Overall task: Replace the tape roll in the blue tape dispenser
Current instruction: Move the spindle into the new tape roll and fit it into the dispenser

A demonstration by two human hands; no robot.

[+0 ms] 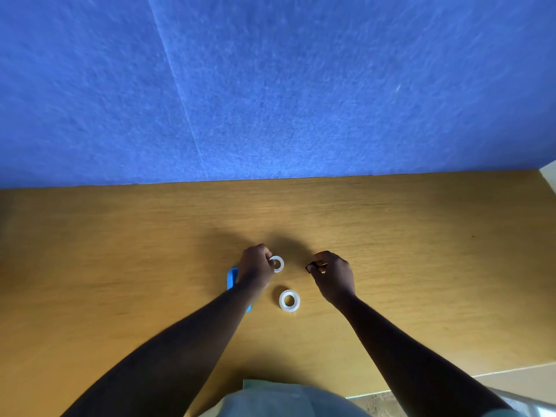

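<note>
Pinching a small, thin whitish ring of tape (pixel 277 263) at its left edge, the left hand (pixel 255 267) hovers over the yellow-brown wooden tabletop (pixel 120 251), fingers curled tight around the ring. Just to the left of that ring and partly hidden under the left wrist lies the blue plastic tape dispenser (pixel 232 277); only its left end and a sliver near the forearm show, so how it is turned cannot be told. A fuller, thicker translucent white tape roll (pixel 289 300) lies flat on the table just below the ring, apart from both hands and close to the dispenser's right side. To the right of the ring, the right hand (pixel 334 275) is closed with its fingertips (pixel 319 267) gripping a small dark piece (pixel 310 267), too small to identify. Beyond the ring, the table ends against a blue felt wall panel (pixel 270 85). Nearest the camera, pale green clothing (pixel 270 398) fills the bottom edge.
</note>
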